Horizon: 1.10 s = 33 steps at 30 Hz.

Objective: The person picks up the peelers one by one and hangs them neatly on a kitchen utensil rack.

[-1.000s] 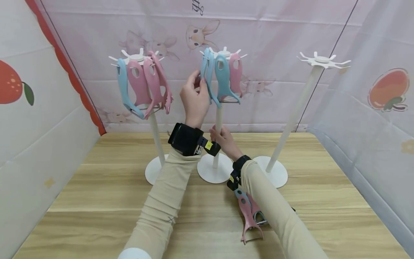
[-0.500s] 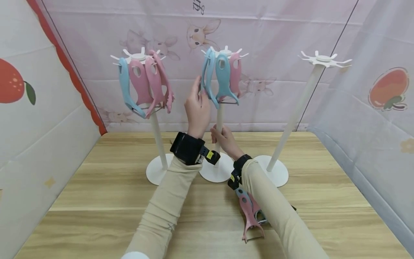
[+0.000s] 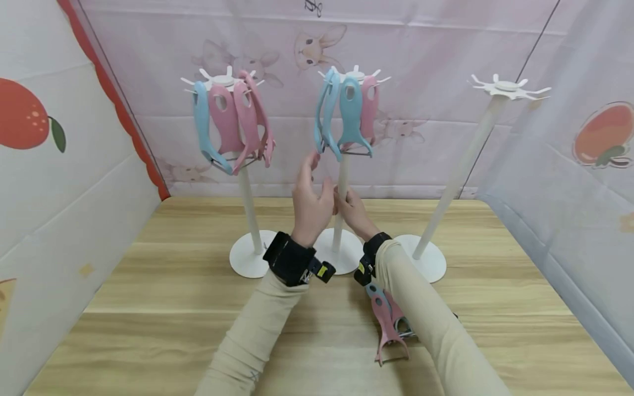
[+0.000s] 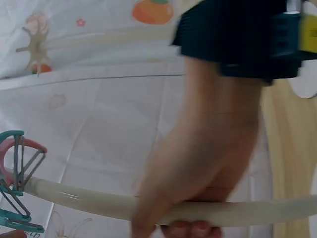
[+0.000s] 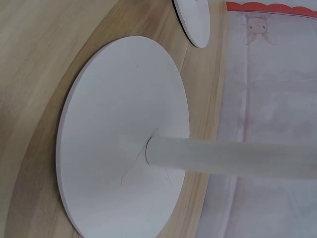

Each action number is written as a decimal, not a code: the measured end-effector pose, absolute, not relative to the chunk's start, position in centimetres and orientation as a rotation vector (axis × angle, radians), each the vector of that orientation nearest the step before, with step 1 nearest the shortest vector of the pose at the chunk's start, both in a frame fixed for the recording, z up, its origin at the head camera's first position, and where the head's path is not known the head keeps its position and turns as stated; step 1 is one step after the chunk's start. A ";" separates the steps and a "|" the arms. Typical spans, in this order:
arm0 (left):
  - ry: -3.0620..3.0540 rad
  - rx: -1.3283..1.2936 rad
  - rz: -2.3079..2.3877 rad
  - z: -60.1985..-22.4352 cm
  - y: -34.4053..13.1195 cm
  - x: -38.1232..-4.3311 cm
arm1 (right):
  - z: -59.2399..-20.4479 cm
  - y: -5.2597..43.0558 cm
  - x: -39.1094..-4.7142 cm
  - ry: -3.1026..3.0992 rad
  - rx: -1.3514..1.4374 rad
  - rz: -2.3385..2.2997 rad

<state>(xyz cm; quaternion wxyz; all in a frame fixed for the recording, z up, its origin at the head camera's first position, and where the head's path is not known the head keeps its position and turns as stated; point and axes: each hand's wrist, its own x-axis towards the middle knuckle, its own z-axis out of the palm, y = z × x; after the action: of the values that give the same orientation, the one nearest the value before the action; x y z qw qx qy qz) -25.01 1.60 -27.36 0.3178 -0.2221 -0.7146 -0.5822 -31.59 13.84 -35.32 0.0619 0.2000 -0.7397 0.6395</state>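
Observation:
My left hand (image 3: 313, 208) is just left of the middle stand's pole (image 3: 343, 176), fingers pointing up and apart, holding nothing. Its fingertips are just below the blue peelers. My right hand (image 3: 355, 212) grips that pole low down; the left wrist view shows the right hand (image 4: 198, 144) with fingers curled round it. From the hooks of the middle white rack (image 3: 356, 75) hang a blue Y-shaped peeler (image 3: 351, 113), more blue ones at its left and a pink peeler (image 3: 369, 107) behind. The round base (image 5: 119, 139) fills much of the right wrist view.
At left, another stand bears a blue peeler (image 3: 202, 118) and several pink peelers (image 3: 225, 118). A third stand (image 3: 458, 170) with bare hooks is at right. Loose peelers, one a pink peeler (image 3: 383, 324), lie on the wooden table (image 3: 163, 308), partly under the right forearm.
My left hand has let go of the blue peeler on the middle stand and moved down beside the pole. My right hand keeps its grip on the pole. The view has shifted slightly.

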 end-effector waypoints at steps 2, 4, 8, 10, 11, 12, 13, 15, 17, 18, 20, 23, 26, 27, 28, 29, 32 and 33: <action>-1.922 -0.574 -1.513 -28.4 1.5 -24.5 | -35.3 14.0 -31.6 -2.249 0.590 1.924; -1.965 -0.563 -1.490 -29.5 1.5 -24.0 | -35.2 14.1 -31.7 -2.268 0.575 1.907; -2.036 -0.557 -1.440 -31.4 1.3 -23.2 | -35.0 14.2 -31.8 -2.283 0.581 1.890; -2.120 -0.547 -1.398 -32.4 1.2 -22.9 | -34.9 14.2 -31.8 -2.272 0.599 1.905; -2.182 -0.537 -1.363 -32.8 1.1 -22.7 | -34.8 14.2 -31.8 -2.262 0.611 1.921; -2.254 -0.529 -1.326 -33.3 1.0 -22.6 | -34.7 14.2 -31.7 -2.253 0.623 1.938; -2.341 -0.521 -1.274 -33.6 0.9 -22.5 | -34.6 14.2 -31.6 -2.243 0.634 1.958; -2.534 -0.530 -1.170 -34.3 0.7 -22.1 | -34.1 14.1 -31.0 -2.240 0.648 1.967; -2.721 -0.562 -1.051 -35.1 0.5 -21.9 | -33.6 13.9 -30.5 -2.242 0.651 1.969; -2.801 -0.589 -0.992 -35.6 0.5 -21.7 | -33.3 13.8 -30.2 -2.248 0.647 1.963; -2.938 -0.627 -0.932 -36.5 0.5 -21.4 | -32.8 13.7 -29.7 -2.261 0.640 1.945; -3.070 -0.661 -0.834 -37.8 1.1 -20.6 | -33.0 13.6 -30.0 -2.265 0.627 1.942; -3.151 -0.718 -0.834 -38.7 1.8 -19.6 | -33.8 13.8 -30.9 -2.261 0.634 1.931; -3.176 -0.749 -0.811 -39.0 2.2 -19.2 | -34.1 13.8 -31.2 -2.256 0.636 1.935; -3.189 -0.783 -0.797 -39.3 2.5 -18.8 | -34.4 13.9 -31.5 -2.249 0.639 1.940; -3.204 -0.807 -0.767 -39.6 2.8 -18.4 | -34.7 13.9 -31.8 -2.241 0.642 1.945; -3.206 -0.902 -0.538 -40.3 4.0 -17.2 | -34.9 13.8 -31.7 -2.224 0.638 1.966; -3.176 -0.923 -0.450 -40.5 4.3 -16.8 | -34.9 13.8 -31.7 -2.220 0.633 1.971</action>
<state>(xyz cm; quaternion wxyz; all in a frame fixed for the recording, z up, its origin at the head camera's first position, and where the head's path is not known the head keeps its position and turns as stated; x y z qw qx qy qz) -16.83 4.34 -40.49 -0.0979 -0.2753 -0.9469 -0.1342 -31.68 13.76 -34.94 0.0528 0.2082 -0.7303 0.6485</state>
